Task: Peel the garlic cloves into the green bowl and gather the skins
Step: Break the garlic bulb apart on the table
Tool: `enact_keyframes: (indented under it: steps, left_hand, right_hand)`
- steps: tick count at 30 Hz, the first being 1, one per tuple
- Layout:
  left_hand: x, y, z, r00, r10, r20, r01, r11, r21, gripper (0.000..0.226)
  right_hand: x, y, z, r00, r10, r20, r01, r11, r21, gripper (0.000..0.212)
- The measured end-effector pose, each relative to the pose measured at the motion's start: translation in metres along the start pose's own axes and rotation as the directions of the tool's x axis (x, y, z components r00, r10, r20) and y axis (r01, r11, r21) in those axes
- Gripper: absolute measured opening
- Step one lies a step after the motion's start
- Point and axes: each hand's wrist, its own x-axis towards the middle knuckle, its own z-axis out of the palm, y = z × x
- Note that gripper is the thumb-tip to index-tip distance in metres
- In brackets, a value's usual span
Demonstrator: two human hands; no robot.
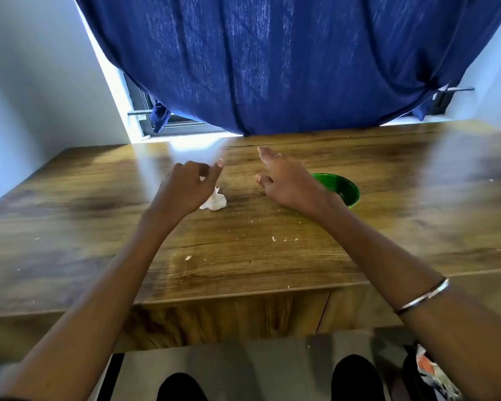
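Table: a wooden table (272, 256) with a glossy, streaked brown grain ran across the whole view; glare from the window washed out its far left part.
Garlic: a small white garlic head (214, 201), papery and lumpy with a pointed tip, lay on the wood just left of centre, partly behind your left hand.
Left hand: your left hand (185, 186) hovered over the garlic with its fingers loosely curled and the forefinger stretched toward the far side; something pale showed between the fingers, and you could not tell from this view whether it was pinched or simply the garlic behind.
Right hand: your right hand (284, 180) was lifted above the table with fingers extended and relaxed, holding nothing; a thin ring sat on one finger.
Bowl: the green bowl (344, 189), round, smooth and shiny, stood to the right of centre, partly hidden by your right wrist, well apart from the garlic.
Skins: tiny pale skin flecks (274, 238) lay scattered on the near part of the tabletop, between your two forearms.
Bangle: a slim metal bangle (422, 296) circled your right forearm.
Curtain: a dark blue curtain (272, 68), finely ribbed and falling in soft folds, hung at the far side, its hem meeting the table's far edge.
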Motion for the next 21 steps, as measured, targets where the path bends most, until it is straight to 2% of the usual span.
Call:
enact_keyframes:
  steps: [2,6,11,16,21]
  left_hand:
    - [-0.005,-0.007,0.004,0.999,-0.001,0.040,0.000,1.000,0.008,0.045]
    - [-0.011,-0.016,0.022,0.995,0.027,0.093,-0.032,0.999,0.043,0.038]
    - [-0.019,-0.014,0.026,0.999,0.036,-0.014,-0.036,0.999,-0.027,0.027]
    - [-0.015,-0.004,0.022,0.999,0.039,0.033,-0.036,0.997,-0.063,0.028]
    - [-0.010,0.014,0.018,0.994,0.080,0.079,-0.074,0.994,-0.077,0.029]
  right_hand:
    - [-0.003,-0.004,0.005,1.000,-0.016,0.012,0.017,1.000,-0.021,0.063]
    - [-0.009,-0.008,0.027,0.999,-0.011,0.050,0.014,0.998,-0.069,0.061]
    - [-0.012,-0.004,0.050,0.997,0.060,0.047,-0.057,0.997,-0.056,0.055]
    - [-0.017,-0.007,0.059,0.998,0.060,0.005,-0.060,0.994,0.088,0.052]
    - [-0.015,-0.005,0.054,0.994,0.110,-0.003,-0.104,0.948,0.300,0.059]
